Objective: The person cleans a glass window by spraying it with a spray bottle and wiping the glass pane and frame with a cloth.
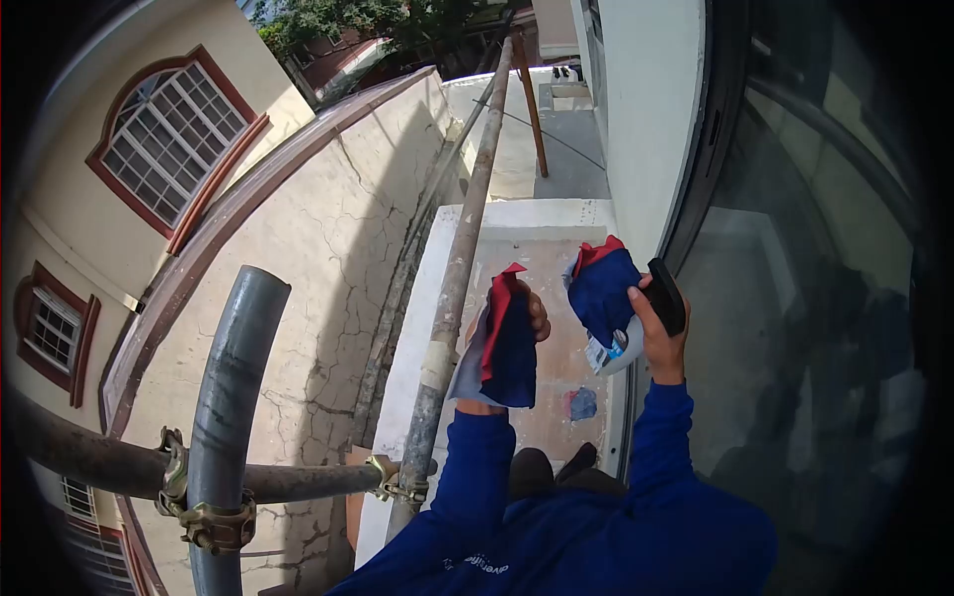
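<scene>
While my left hand (537, 316) grips a blue and red cloth (509, 343), my right hand (661, 333) grips a black thing (667, 298).
The cloth in my left hand hangs over my wrist and has a gray side too. Another blue and red rag (604, 288) is by my right fingertips, with a white bottle (624, 348) partly hidden under it. Down on the floor (537, 372), a small blue scrap (581, 403) lies near the right edge, just past my feet (578, 463).
</scene>
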Demonstrator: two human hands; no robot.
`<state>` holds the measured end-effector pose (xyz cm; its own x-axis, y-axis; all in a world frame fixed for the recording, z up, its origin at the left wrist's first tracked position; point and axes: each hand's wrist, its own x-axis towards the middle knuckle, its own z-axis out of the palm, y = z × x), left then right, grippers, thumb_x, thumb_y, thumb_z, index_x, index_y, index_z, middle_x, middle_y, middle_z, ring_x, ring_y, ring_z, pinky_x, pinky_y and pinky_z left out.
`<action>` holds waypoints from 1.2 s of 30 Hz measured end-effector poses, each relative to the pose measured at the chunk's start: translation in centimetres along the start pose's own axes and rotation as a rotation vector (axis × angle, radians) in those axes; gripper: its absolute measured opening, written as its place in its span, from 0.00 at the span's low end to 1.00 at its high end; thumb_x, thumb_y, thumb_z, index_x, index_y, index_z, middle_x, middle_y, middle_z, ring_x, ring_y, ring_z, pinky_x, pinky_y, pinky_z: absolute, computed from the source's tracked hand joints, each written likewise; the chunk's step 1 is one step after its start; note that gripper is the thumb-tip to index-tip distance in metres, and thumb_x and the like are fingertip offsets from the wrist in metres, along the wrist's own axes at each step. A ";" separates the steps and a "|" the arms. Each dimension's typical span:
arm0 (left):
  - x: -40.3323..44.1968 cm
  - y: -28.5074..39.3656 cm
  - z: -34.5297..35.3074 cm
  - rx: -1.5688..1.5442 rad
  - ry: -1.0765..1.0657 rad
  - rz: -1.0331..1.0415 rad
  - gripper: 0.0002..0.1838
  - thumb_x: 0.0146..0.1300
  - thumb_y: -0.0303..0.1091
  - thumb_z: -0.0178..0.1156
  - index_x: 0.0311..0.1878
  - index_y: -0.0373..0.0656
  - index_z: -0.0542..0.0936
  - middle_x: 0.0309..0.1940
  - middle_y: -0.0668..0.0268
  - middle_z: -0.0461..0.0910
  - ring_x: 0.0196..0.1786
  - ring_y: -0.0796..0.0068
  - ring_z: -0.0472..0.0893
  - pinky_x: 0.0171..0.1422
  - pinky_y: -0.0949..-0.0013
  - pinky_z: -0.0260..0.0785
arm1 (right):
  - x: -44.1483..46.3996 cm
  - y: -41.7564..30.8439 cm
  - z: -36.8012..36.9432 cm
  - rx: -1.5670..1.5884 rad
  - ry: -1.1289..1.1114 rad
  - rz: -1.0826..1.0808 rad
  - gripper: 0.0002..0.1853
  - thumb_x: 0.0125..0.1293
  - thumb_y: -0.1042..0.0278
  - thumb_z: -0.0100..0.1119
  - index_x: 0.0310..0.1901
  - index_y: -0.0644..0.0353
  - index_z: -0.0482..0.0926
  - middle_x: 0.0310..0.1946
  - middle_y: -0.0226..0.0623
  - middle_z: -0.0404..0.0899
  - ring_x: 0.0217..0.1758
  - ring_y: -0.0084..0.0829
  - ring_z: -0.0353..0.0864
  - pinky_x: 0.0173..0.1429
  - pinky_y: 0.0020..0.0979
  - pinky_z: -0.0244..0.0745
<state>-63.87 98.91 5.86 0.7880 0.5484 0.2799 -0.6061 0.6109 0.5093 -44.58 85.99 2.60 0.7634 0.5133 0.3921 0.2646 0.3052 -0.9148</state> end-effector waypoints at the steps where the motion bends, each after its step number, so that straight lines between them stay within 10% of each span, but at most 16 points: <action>1: 1.6 0.9 -1.0 0.443 0.319 -0.061 0.12 0.74 0.32 0.57 0.56 0.40 0.79 0.43 0.66 0.85 0.46 0.75 0.84 0.53 0.68 0.77 | 0.7 0.2 -0.2 -0.023 0.003 0.009 0.10 0.64 0.68 0.71 0.40 0.62 0.79 0.34 0.29 0.79 0.36 0.20 0.76 0.43 0.24 0.71; 9: 21.6 3.9 -9.2 0.645 0.537 0.161 0.14 0.72 0.26 0.58 0.59 0.36 0.79 0.46 0.64 0.85 0.46 0.76 0.83 0.54 0.71 0.75 | 4.5 5.4 -2.9 -0.224 0.050 0.082 0.09 0.65 0.68 0.69 0.39 0.62 0.78 0.32 0.29 0.79 0.33 0.19 0.75 0.39 0.25 0.70; 15: 35.0 12.6 -24.4 1.576 0.729 0.265 0.18 0.65 0.35 0.61 0.53 0.32 0.80 0.43 0.47 0.85 0.48 0.52 0.84 0.56 0.59 0.73 | 4.7 6.4 -4.3 -0.325 0.155 0.291 0.08 0.64 0.71 0.69 0.38 0.62 0.78 0.32 0.29 0.78 0.33 0.19 0.75 0.39 0.25 0.70; 19: 36.9 11.5 -30.4 2.139 0.774 -0.182 0.46 0.57 0.60 0.68 0.70 0.34 0.69 0.62 0.38 0.75 0.62 0.43 0.79 0.63 0.54 0.72 | 5.2 8.6 -5.0 -0.375 0.321 0.329 0.08 0.64 0.72 0.69 0.38 0.62 0.78 0.33 0.30 0.77 0.34 0.20 0.74 0.41 0.25 0.69; 26: 37.1 10.6 -28.4 2.350 0.728 -0.172 0.63 0.50 0.73 0.68 0.76 0.31 0.60 0.68 0.33 0.68 0.69 0.40 0.73 0.71 0.54 0.68 | 7.1 7.6 -2.0 -0.459 0.474 0.376 0.09 0.64 0.72 0.68 0.39 0.64 0.77 0.35 0.31 0.78 0.35 0.20 0.73 0.42 0.25 0.68; 36: 37.7 10.5 -32.3 1.222 0.693 -0.478 0.37 0.73 0.60 0.55 0.60 0.28 0.79 0.45 0.55 0.85 0.43 0.67 0.84 0.48 0.63 0.76 | 4.6 6.3 -3.3 -0.486 0.447 0.310 0.09 0.64 0.71 0.67 0.39 0.64 0.76 0.36 0.31 0.77 0.36 0.20 0.72 0.42 0.24 0.67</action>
<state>-44.01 144.47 -4.53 0.4614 0.8097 -0.3626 0.4300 0.1534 0.8897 -37.41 87.65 -1.71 0.9860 0.1101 0.1255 0.1493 -0.2448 -0.9580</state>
